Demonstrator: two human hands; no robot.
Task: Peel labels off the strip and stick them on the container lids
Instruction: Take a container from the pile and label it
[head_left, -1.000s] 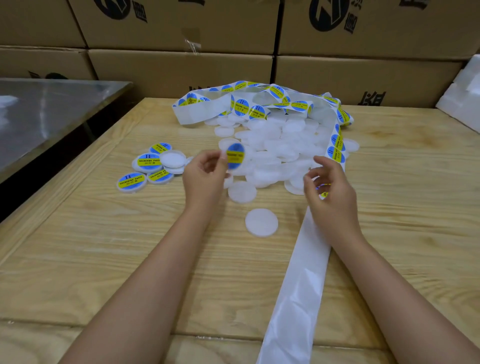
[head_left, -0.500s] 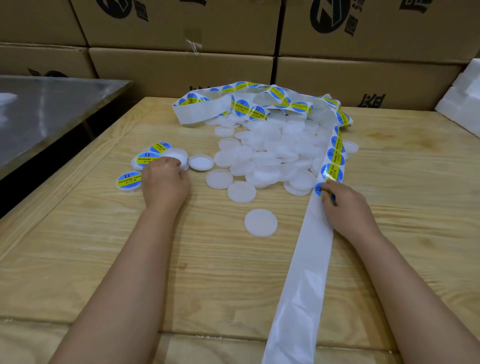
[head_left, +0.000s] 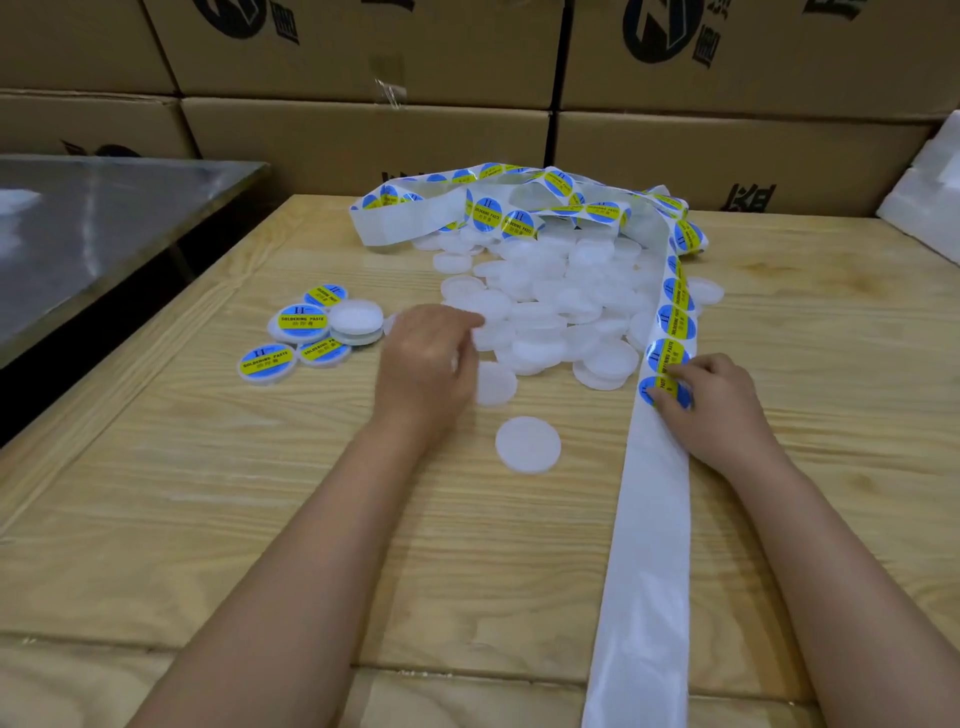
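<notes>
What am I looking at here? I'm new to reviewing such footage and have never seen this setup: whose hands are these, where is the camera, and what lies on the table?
There is no machine: these are a person's two bare hands, filmed by one wide-angle camera worn on the head, looking forward and down. On the wooden table lies a heap of plain white lids, with one lone lid nearer the person. At the left sit a few labelled lids, blue and yellow. A long white strip runs down the right side. The right hand curls its fingers onto the nearest label on it. The left hand is blurred beside the heap; whether it holds anything cannot be told. Cardboard boxes stand behind.
</notes>
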